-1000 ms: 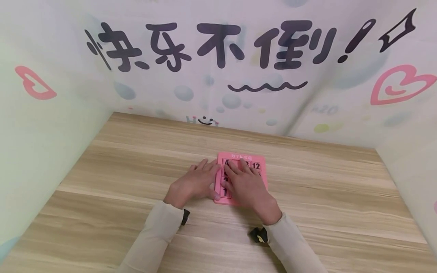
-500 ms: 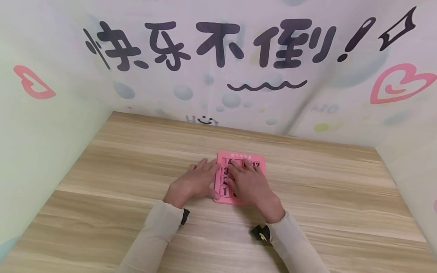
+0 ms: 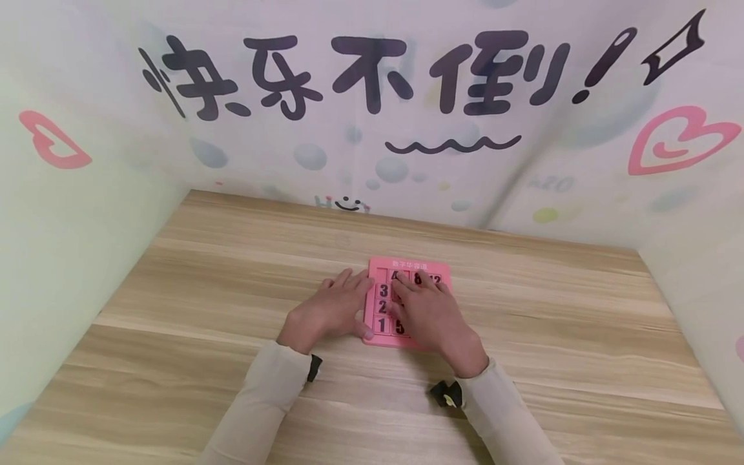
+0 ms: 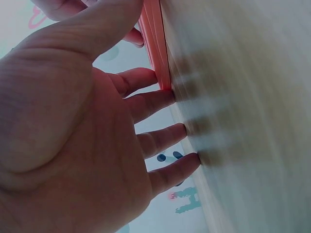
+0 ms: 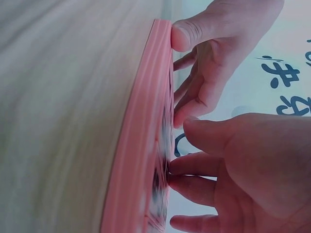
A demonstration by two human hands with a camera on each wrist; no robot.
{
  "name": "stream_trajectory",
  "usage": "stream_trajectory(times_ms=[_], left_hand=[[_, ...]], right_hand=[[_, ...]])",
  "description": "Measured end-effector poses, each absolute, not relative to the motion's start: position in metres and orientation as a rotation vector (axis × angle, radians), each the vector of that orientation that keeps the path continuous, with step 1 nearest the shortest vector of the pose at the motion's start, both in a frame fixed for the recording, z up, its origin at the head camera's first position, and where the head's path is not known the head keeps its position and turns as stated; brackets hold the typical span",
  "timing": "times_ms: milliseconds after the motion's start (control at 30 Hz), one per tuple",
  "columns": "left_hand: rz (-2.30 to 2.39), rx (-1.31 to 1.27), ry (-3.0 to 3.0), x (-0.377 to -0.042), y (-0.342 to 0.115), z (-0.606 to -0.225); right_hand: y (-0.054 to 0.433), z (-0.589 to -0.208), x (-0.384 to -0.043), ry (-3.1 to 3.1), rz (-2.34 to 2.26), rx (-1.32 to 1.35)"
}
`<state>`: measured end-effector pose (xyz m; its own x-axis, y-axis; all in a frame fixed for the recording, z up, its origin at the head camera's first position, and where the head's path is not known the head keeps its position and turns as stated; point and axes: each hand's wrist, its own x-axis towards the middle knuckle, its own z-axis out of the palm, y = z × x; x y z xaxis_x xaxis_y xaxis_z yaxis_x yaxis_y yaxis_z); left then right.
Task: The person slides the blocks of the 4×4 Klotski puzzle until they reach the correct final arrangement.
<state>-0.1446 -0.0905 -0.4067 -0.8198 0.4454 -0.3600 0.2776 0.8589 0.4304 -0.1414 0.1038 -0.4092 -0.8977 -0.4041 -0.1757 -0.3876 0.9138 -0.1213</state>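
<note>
A pink sliding number puzzle (image 3: 438, 267) lies flat on the table, with black-numbered tiles in its frame. Its top-left slot holds no tile; the tile 4 (image 3: 395, 276) sits just right of that slot. My left hand (image 3: 331, 310) braces the puzzle's left side, thumb at the near corner; in the left wrist view its fingers (image 4: 155, 104) extend fairly straight toward the table. Over the tiles lies my right hand (image 3: 433, 316), covering many of them. Its fingertips touch the tile face in the right wrist view, where the puzzle's pink side (image 5: 136, 131) shows.
The wood-grain table (image 3: 552, 336) extends around the puzzle. White printed wall sheets (image 3: 372, 161) enclose its back and sides. A small black object (image 3: 446, 394) sits by the right cuff, another black piece (image 3: 315, 368) by the left.
The tile 4 has slid right from the top-left corner into the neighbouring slot. My right hand has shifted slightly right with it, uncovering more left-column tiles. The left hand stays put.
</note>
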Motion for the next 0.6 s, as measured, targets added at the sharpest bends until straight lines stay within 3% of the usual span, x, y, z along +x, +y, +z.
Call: stream_trajectory(times_ms=[600], left_hand=[[0.496,0.541,2.586,-0.1453,-0.0901,-0.4078]], right_hand=[[0.1108,-0.4069,-0.1436,2.887,-0.121,-0.599]])
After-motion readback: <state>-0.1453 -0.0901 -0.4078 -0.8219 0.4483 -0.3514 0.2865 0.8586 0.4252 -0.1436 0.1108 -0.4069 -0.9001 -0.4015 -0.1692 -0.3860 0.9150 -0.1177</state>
